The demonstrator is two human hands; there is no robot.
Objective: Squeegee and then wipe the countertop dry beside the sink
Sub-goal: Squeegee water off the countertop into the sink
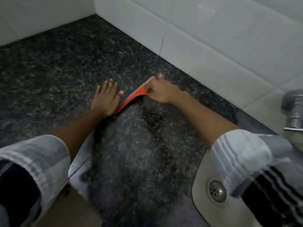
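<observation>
An orange squeegee [131,99] with a grey blade lies edge-down on the dark speckled granite countertop [65,71], running diagonally from near left to far right. My right hand [159,91] grips its handle at the far end, fingers curled round it. My left hand [106,97] lies flat on the counter with straight fingers, its thumb side touching the near end of the squeegee. A wet, streaked patch [139,136] stretches from the blade toward me.
White tiled walls [213,38] meet in a corner behind the counter. A beige sink [201,185] with a metal drain [217,190] sits at the lower right, and a chrome tap [293,110] stands at the right edge. The counter's front edge runs at the lower left.
</observation>
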